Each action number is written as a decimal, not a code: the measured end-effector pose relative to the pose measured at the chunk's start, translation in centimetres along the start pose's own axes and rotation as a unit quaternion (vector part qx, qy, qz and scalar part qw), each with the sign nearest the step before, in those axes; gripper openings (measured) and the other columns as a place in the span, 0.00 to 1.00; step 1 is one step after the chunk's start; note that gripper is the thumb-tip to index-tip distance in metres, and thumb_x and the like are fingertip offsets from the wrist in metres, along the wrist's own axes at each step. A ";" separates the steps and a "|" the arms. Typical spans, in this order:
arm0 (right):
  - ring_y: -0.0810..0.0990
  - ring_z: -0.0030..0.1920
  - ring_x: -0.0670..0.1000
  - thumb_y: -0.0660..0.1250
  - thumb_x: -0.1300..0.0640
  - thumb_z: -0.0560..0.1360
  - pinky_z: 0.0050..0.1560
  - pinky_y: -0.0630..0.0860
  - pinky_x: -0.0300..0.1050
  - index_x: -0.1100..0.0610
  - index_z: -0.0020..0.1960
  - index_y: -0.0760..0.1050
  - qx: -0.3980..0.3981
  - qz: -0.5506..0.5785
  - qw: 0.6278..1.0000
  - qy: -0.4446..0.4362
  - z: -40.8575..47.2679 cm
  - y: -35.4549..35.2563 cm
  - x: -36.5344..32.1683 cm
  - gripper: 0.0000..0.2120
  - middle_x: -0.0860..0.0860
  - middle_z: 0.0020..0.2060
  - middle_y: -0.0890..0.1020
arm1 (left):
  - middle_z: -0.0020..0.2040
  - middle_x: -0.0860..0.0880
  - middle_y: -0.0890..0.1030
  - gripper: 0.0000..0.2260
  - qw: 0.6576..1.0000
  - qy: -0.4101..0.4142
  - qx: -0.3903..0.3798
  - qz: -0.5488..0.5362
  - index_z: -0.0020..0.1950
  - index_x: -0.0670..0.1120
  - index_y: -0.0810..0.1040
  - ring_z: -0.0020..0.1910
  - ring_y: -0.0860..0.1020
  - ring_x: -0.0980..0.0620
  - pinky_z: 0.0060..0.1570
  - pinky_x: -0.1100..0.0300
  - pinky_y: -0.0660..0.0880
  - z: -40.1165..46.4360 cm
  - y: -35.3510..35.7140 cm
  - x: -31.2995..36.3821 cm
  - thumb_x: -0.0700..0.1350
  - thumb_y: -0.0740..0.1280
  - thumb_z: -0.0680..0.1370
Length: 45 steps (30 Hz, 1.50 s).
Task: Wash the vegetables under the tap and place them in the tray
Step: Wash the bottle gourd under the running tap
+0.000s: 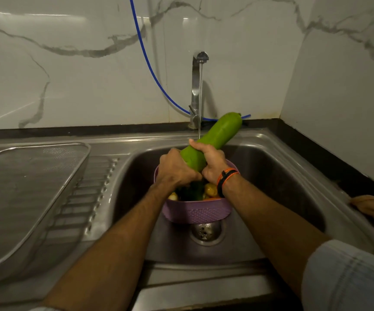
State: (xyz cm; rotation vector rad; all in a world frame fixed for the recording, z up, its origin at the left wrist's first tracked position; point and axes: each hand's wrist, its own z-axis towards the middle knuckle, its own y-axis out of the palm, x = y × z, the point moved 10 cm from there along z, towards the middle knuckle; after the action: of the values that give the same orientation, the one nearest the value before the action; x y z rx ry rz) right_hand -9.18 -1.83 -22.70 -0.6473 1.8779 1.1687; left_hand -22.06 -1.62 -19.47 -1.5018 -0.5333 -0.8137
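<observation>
Item: long green gourd [213, 140], held tilted over the purple basket [195, 213] in the sink [282, 176], its middle struck by the stream from the tap [198, 86]. Left hand [177, 168] and right hand [213, 162] are both clasped round its lower end. Step judged in hand: rinsing. Next required: transfer to the mesh tray [24, 198] at left; remaining vegetables [210, 189] are left in the basket.

Orange and black wristbands [226, 178]; rolled light striped sleeve [347, 274].

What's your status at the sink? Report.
Left hand and right hand gripping long green gourd under running steel tap. Mesh steel tray waiting. Nothing blocking.
</observation>
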 end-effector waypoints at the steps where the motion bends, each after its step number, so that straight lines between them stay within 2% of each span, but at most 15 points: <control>1: 0.83 0.49 0.60 0.82 0.59 0.61 0.49 0.82 0.60 0.64 0.59 0.69 0.030 -0.019 0.999 0.008 0.0 -0.3 0.0 0.33 0.60 0.52 0.81 | 0.54 0.46 0.80 0.35 1.000 0.016 0.005 0.013 0.63 0.43 0.73 0.44 0.83 0.51 0.42 0.56 0.83 0.1 0.0 0.2 0.48 0.82 0.60; 5: 0.82 0.44 0.59 0.81 0.60 0.61 0.44 0.81 0.57 0.61 0.53 0.69 0.093 -0.013 0.995 0.037 0.4 -1.1 -0.6 0.27 0.58 0.47 0.80 | 0.48 0.47 0.82 0.29 1.000 0.019 -0.002 -0.006 0.57 0.43 0.76 0.39 0.84 0.52 0.37 0.59 0.82 -0.3 0.0 0.9 0.48 0.82 0.60; 8: 0.83 0.44 0.59 0.82 0.60 0.56 0.46 0.82 0.60 0.62 0.55 0.74 0.025 -0.001 0.999 0.032 0.6 0.4 -0.7 0.31 0.58 0.47 0.83 | 0.44 0.47 0.84 0.21 0.994 -0.022 -0.037 -0.096 0.50 0.42 0.79 0.36 0.85 0.51 0.35 0.56 0.83 -0.4 0.3 0.4 0.43 0.82 0.62; 12: 0.84 0.39 0.55 0.81 0.59 0.60 0.42 0.83 0.55 0.63 0.54 0.78 -0.027 0.025 0.999 0.013 0.5 1.7 -1.1 0.25 0.57 0.43 0.83 | 0.47 0.44 0.85 0.24 0.980 -0.062 -0.042 -0.185 0.52 0.41 0.81 0.38 0.86 0.48 0.39 0.50 0.84 0.0 0.6 -0.8 0.42 0.83 0.59; 14: 0.84 0.42 0.57 0.83 0.54 0.54 0.45 0.83 0.57 0.61 0.56 0.74 0.036 -0.028 0.999 -0.010 0.9 1.1 -1.2 0.34 0.57 0.46 0.83 | 0.50 0.47 0.83 0.31 0.992 -0.035 0.001 -0.123 0.55 0.42 0.77 0.42 0.85 0.50 0.39 0.53 0.84 0.1 -0.4 -0.5 0.48 0.83 0.57; 18: 0.83 0.44 0.57 0.80 0.51 0.49 0.48 0.82 0.57 0.54 0.46 0.69 0.134 -0.087 0.987 -0.029 0.3 0.6 -1.3 0.30 0.55 0.46 0.81 | 0.55 0.47 0.79 0.38 0.999 0.025 0.045 0.006 0.65 0.44 0.70 0.50 0.80 0.49 0.51 0.53 0.82 -0.5 -1.6 0.5 0.49 0.82 0.61; 20: 0.82 0.44 0.58 0.80 0.54 0.50 0.48 0.82 0.57 0.56 0.44 0.68 0.149 -0.078 0.986 -0.020 0.5 -0.1 -1.5 0.28 0.56 0.46 0.81 | 0.53 0.47 0.80 0.38 1.000 0.011 0.022 -0.005 0.63 0.45 0.72 0.47 0.82 0.48 0.46 0.52 0.83 -0.5 -1.2 0.4 0.50 0.82 0.57; 22: 0.83 0.43 0.58 0.81 0.58 0.51 0.46 0.82 0.57 0.60 0.47 0.71 0.108 -0.054 0.993 0.014 1.0 -0.2 -1.3 0.29 0.57 0.46 0.82 | 0.48 0.47 0.83 0.30 0.997 -0.018 -0.018 -0.070 0.55 0.44 0.78 0.41 0.85 0.48 0.38 0.53 0.84 -0.6 -0.3 0.1 0.47 0.83 0.57; 24: 0.84 0.42 0.59 0.82 0.59 0.50 0.44 0.82 0.60 0.63 0.55 0.77 0.043 -0.034 0.998 0.033 1.0 0.2 -1.3 0.35 0.59 0.46 0.84 | 0.46 0.42 0.85 0.20 0.981 -0.062 -0.070 -0.172 0.50 0.40 0.82 0.40 0.86 0.46 0.40 0.51 0.84 -0.7 1.0 -0.3 0.40 0.82 0.61; 27: 0.83 0.42 0.58 0.82 0.59 0.54 0.46 0.82 0.61 0.62 0.54 0.79 -0.011 -0.004 1.000 0.009 1.3 1.2 -1.8 0.29 0.59 0.46 0.84 | 0.47 0.39 0.86 0.18 0.960 -0.080 -0.081 -0.257 0.49 0.37 0.82 0.41 0.86 0.45 0.42 0.52 0.83 -0.8 1.4 -0.2 0.36 0.81 0.62; 32: 0.82 0.47 0.57 0.82 0.54 0.57 0.51 0.81 0.55 0.55 0.46 0.70 0.109 -0.109 0.987 -0.048 0.4 0.5 -2.1 0.26 0.54 0.48 0.81 | 0.50 0.46 0.82 0.29 0.998 -0.028 0.029 -0.047 0.57 0.43 0.75 0.43 0.84 0.49 0.42 0.54 0.84 -0.8 -1.3 0.0 0.47 0.82 0.61; 35: 0.80 0.51 0.58 0.83 0.55 0.56 0.55 0.80 0.55 0.60 0.60 0.68 0.147 -0.130 0.980 -0.039 -0.3 0.7 -1.0 0.39 0.55 0.54 0.78 | 0.59 0.42 0.78 0.37 0.997 0.020 0.056 0.046 0.67 0.42 0.68 0.56 0.80 0.43 0.55 0.50 0.80 -0.8 -2.0 0.3 0.50 0.81 0.64; 37: 0.81 0.49 0.58 0.82 0.56 0.55 0.53 0.81 0.57 0.61 0.57 0.69 0.146 -0.112 0.983 -0.008 -0.2 0.2 -0.4 0.36 0.56 0.51 0.79 | 0.58 0.45 0.79 0.38 0.998 0.011 0.031 0.047 0.66 0.43 0.69 0.55 0.81 0.45 0.53 0.51 0.81 -0.7 -1.5 0.3 0.50 0.82 0.62; 40: 0.83 0.45 0.59 0.81 0.61 0.56 0.48 0.82 0.60 0.63 0.49 0.73 0.070 -0.050 0.996 0.034 0.6 0.1 -0.4 0.26 0.57 0.46 0.82 | 0.50 0.45 0.83 0.28 0.997 -0.038 -0.027 -0.066 0.54 0.43 0.78 0.41 0.85 0.50 0.40 0.52 0.84 -0.5 0.0 -0.4 0.46 0.83 0.58; 45: 0.84 0.45 0.60 0.83 0.57 0.47 0.44 0.82 0.62 0.62 0.62 0.75 0.017 -0.004 1.000 0.020 1.4 0.6 -0.9 0.44 0.59 0.48 0.84 | 0.49 0.40 0.85 0.19 0.961 -0.071 -0.091 -0.250 0.50 0.39 0.82 0.43 0.86 0.45 0.44 0.50 0.84 -0.4 1.9 -0.2 0.35 0.82 0.62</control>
State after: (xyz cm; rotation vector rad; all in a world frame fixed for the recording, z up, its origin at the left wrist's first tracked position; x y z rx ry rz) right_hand -8.60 -0.31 -22.01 -0.6632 1.9221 1.1251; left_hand -20.87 -2.24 -20.85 -1.6251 -0.9923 -1.1745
